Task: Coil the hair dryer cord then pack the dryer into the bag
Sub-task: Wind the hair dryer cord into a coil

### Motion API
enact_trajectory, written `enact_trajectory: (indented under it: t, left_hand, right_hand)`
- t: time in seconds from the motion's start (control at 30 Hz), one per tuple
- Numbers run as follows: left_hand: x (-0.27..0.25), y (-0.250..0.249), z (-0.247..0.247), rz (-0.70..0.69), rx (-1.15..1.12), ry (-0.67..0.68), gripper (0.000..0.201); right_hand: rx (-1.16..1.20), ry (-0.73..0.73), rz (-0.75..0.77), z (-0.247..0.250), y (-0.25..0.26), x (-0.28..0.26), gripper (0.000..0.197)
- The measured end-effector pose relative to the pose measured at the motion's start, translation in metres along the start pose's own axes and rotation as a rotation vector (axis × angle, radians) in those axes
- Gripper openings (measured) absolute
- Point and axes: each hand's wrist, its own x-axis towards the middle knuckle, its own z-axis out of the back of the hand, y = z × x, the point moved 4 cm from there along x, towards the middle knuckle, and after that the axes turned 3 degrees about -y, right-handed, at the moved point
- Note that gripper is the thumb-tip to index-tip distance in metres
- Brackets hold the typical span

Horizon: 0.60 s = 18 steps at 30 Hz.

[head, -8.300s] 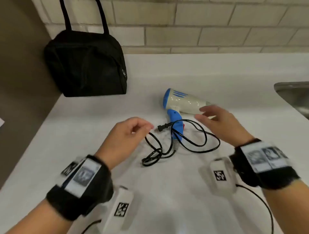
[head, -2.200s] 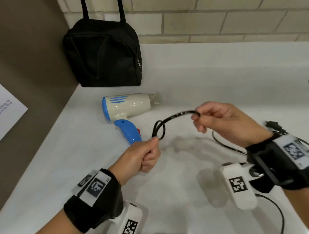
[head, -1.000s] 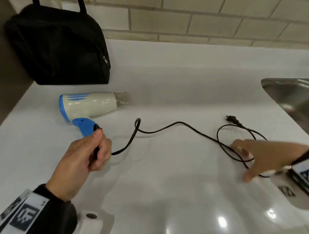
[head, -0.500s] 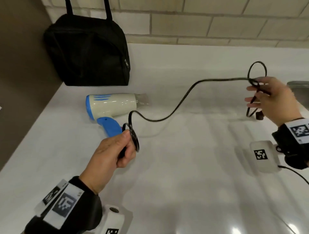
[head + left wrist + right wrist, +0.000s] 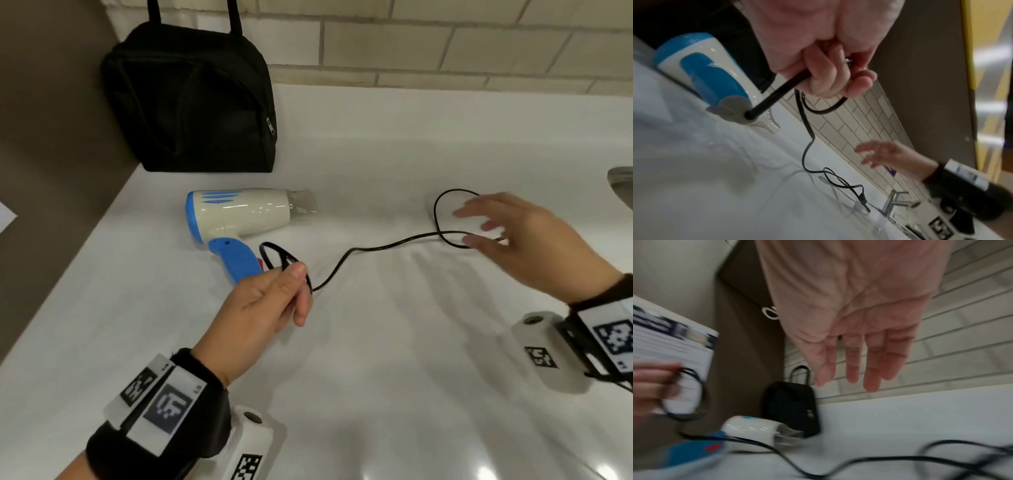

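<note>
Head view: white counter [image 5: 394, 359]. Cream hair dryer [image 5: 239, 214] w/ blue rear cap and blue handle, lying on its side toward counter's back-left corner, clear nozzle aimed right. Black bag [image 5: 191, 102] upright in that corner, just behind dryer, zip pull on its right side, handles up against tiled wall [image 5: 445, 41]. Left hand [image 5: 263, 308] curled round a small loop of black cord [image 5: 376, 246] beside handle end. Rest of cord trailing right across counter to a loose loop under right hand [image 5: 513, 240]; fingers spread, nothing gripped. Sink rim [image 5: 621, 185] at counter's right edge. Wide bare stretch along front edge.

Left wrist view: left hand [image 5: 828, 56] w/ thumb and fingers closed on cord [image 5: 805, 126] right where it leaves grey strain relief at handle base of hair dryer [image 5: 701, 68]. Plug end in a tangle on counter [image 5: 705, 186] further on, near a tap [image 5: 894, 203]. Right hand [image 5: 885, 155] above tangle, apart from it.

Right wrist view, blurred: right hand [image 5: 849, 321] flat, fingers straight, empty. Cord [image 5: 838, 464] below on counter [image 5: 900, 418]; contact w/ it prob none, hard to tell. Bag [image 5: 791, 405] and hair dryer [image 5: 752, 428] beyond.
</note>
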Motion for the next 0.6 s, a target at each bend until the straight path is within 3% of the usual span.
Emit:
enact_trajectory:
  t: [0.07, 0.13, 0.2, 0.3, 0.4, 0.43, 0.53, 0.6]
  left_hand:
    - [0.0, -0.004, -0.007, -0.044, 0.065, 0.06, 0.044]
    - [0.0, -0.009, -0.013, -0.098, 0.132, 0.128, 0.044]
    - [-0.003, -0.012, -0.017, -0.159, 0.165, 0.185, 0.043]
    - [-0.006, -0.014, -0.012, -0.182, 0.111, 0.216, 0.041]
    - [-0.01, -0.014, 0.005, -0.173, -0.009, 0.162, 0.039]
    - [-0.01, -0.013, 0.009, -0.156, -0.052, 0.135, 0.038]
    - [-0.007, -0.011, 0.02, -0.108, -0.183, 0.082, 0.034]
    - [-0.004, -0.008, 0.024, -0.07, -0.279, 0.043, 0.029]
  right_hand:
    - [0.142, 0.075, 0.196, -0.014, 0.045, -0.006, 0.039]
    - [0.249, 0.181, 0.373, -0.031, 0.091, -0.014, 0.056]
    - [0.339, 0.281, 0.437, -0.046, 0.124, -0.017, 0.072]
    - [0.473, 0.523, 0.348, -0.067, 0.144, -0.013, 0.067]
    - [0.544, 0.772, 0.188, -0.076, 0.143, -0.012, 0.019]
    - [0.554, 0.801, 0.147, -0.075, 0.135, -0.012, 0.016]
    - [0.648, 0.831, 0.026, -0.067, 0.115, -0.015, 0.04]
    - [0.671, 0.676, 0.017, -0.06, 0.102, -0.008, 0.038]
